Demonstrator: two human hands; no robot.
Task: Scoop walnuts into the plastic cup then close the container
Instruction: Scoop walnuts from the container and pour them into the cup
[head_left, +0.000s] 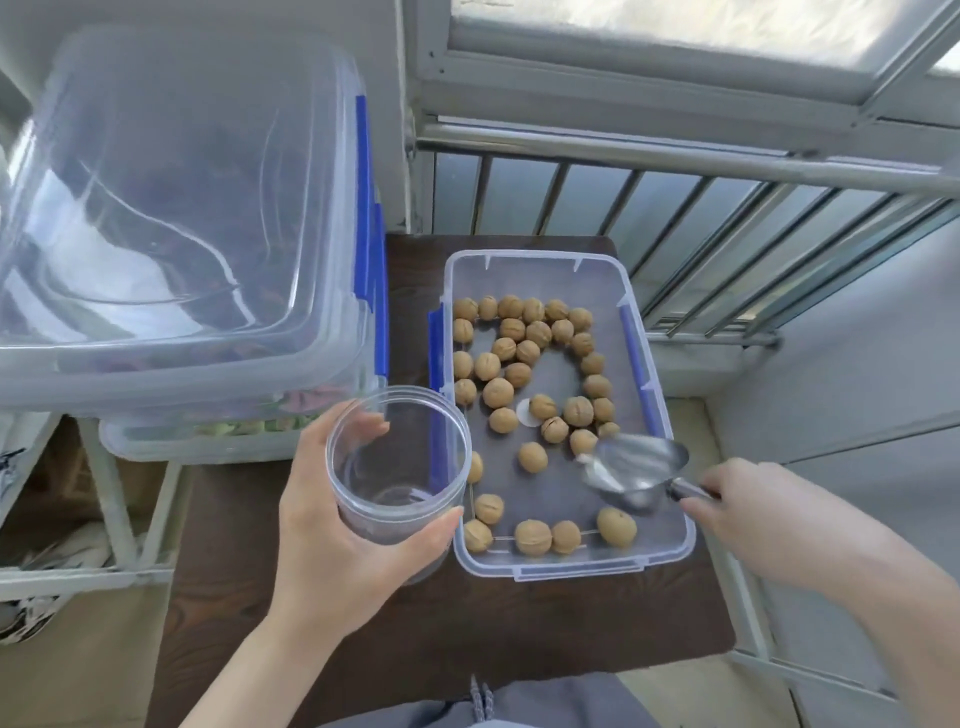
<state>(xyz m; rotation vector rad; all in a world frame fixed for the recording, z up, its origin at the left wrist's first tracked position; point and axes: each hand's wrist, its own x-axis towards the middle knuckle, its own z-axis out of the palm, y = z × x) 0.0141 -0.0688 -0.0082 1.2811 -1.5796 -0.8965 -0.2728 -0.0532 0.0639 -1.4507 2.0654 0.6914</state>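
1. Head view, nearest first: the left hand (332, 514) was wrapped around the clear plastic cup (397, 470), thumb on the near wall and fingertips (371, 423) showing through the far wall. The cup looked empty and sat tipped slightly toward the container, its rim just over the container's left edge.

2. Opposite the left fingers, the right hand (748, 506) pinched the handle of a metal scoop (631, 475). Its fingers were clenched on the handle, and its bowl lay low inside the open container (670, 558), apparently without a nut in it.

3. Walnuts (519, 364) lay loose in a single layer, most beyond the scoop tip, a few in a row nearer than both sets of fingers.

4. Likely trouble: round nuts on smooth plastic could roll away from the scoop edge instead of riding up into it. A scoop as wide as this might also spill nuts past the cup rim when tipped.

5. The light container could slide under a push, since neither hand held it.

6. Under everything was a small dark table (395, 644), with little bare margin around the container.

7. Left of the cup-holding fingers stood stacked clear storage bins (171, 234) with blue clips. No lid for the container could be picked out.

8. Farthest off were a metal railing (675, 208) and a window (675, 31).
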